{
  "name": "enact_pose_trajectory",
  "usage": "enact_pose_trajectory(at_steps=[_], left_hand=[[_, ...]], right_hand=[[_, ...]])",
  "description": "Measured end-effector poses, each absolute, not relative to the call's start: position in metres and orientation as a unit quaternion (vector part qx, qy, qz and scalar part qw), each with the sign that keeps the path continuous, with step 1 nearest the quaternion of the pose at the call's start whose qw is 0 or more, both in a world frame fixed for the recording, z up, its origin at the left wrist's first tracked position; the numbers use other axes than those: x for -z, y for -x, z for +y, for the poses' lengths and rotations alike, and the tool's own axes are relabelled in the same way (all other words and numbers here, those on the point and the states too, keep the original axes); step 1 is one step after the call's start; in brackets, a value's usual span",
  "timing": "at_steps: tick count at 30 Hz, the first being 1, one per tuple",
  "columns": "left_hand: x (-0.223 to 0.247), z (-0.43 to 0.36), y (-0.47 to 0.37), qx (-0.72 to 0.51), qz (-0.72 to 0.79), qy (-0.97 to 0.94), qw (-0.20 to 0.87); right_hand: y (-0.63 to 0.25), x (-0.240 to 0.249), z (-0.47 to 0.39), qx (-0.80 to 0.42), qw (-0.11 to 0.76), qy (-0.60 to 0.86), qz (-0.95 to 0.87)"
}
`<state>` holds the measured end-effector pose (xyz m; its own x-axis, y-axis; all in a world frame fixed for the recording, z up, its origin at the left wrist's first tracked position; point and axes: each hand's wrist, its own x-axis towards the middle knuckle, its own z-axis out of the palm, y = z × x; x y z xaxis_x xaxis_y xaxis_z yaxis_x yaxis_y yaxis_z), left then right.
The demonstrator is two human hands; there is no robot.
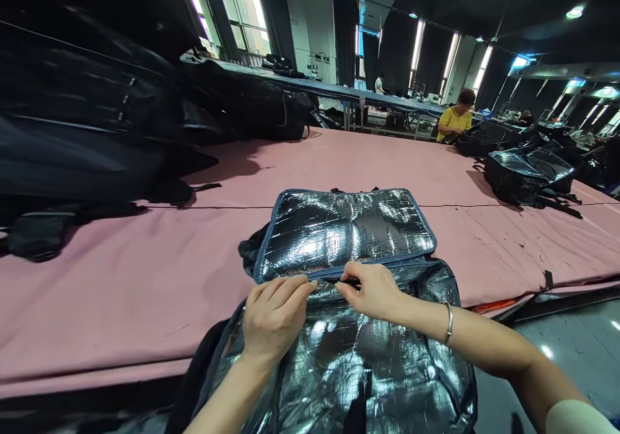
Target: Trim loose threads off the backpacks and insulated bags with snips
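Note:
An open black bag with a shiny silver foil lining (pixel 339 363) lies in front of me at the table's near edge. Its lid (pixel 349 227), foil-faced with dark blue binding, is folded back flat on the table. My left hand (pixel 277 318) is closed on the bag's edge at the hinge seam, fingers over the binding. Just to its right, my right hand (pixel 375 290) pinches at the same seam. A small dark piece shows between its fingers, too covered to name. Both hands' fingertips almost meet there.
A pink-covered table (pixel 159 279) spreads around the bag. Black bags (pixel 97 111) are heaped at the left. Another foil-lined bag (pixel 520 175) stands at the right with straps trailing. A person in yellow (pixel 455 121) works beyond the table's far side.

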<state>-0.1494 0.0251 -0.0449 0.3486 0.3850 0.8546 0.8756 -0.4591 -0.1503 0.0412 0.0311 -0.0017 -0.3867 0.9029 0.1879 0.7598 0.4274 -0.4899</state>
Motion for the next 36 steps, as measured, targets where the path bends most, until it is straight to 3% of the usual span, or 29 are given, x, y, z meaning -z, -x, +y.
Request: enact_pose_trajectory(at_steps=[9,17,25,36], left_hand=[[0.044,0.026,0.147,0.385,-0.453,0.748,0.295],[0.021,0.049,0.109,0.378,-0.37,0.846,0.072],[0.033,0.046,0.104,0.392,-0.222,0.864,0.226],[0.041,0.044,0.104,0.4,-0.231,0.858,0.223]], right_hand=[[-0.059,-0.014,0.031,-0.231,0.287,0.491,-0.789],[-0.097,-0.028,0.002,-0.293,0.431,0.533,-0.666],[-0.112,0.014,-0.007,-0.227,0.436,0.609,-0.623],[-0.099,0.028,-0.007,-0.156,0.352,0.598,-0.702]])
